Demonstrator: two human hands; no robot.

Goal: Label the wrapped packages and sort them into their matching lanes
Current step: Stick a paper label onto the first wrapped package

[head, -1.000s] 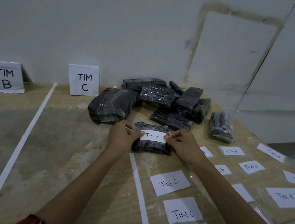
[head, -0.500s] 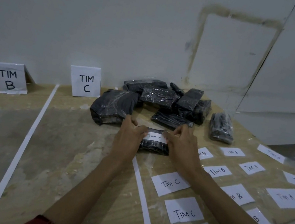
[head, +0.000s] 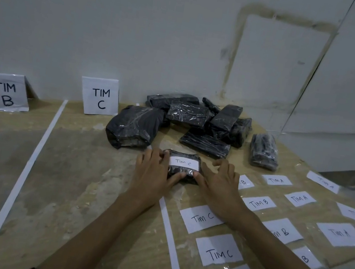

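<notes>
Holding a small black wrapped package [head: 184, 167] between both hands, flat on the wooden table [head: 77, 164], just in front of the pile of unlabelled packages [head: 197, 123]. Left hand [head: 153, 172] curling against the package's left end, thumb lying along the near edge; right hand [head: 220, 183] cupping the right end, thumb pressing the near edge, other fingers lifted and slightly spread above the table. Both hands touching the package; neither clearly lifting it.

White slip [head: 184, 163] reading "TIM C" sitting on the package's top face. Long axis running left to right, hands at the two short ends.

Key relation: standing sign "TIM C" [head: 99, 96] lying to the far left of the package, beyond the left hand; white tape line [head: 169, 234] starting just below the package, second tape line [head: 25, 167] further left bounding the lane. Left hand nearer that lane. Judging next move as a leftward carry or slide.

"TIM B" sign [head: 6, 92] further left. Loose slips [head: 274, 221] marked A, B and C lying under clear film to the right. Table surface patchy, worn. Pale wall [head: 141, 34] behind, stained rectangular outline on it.
</notes>
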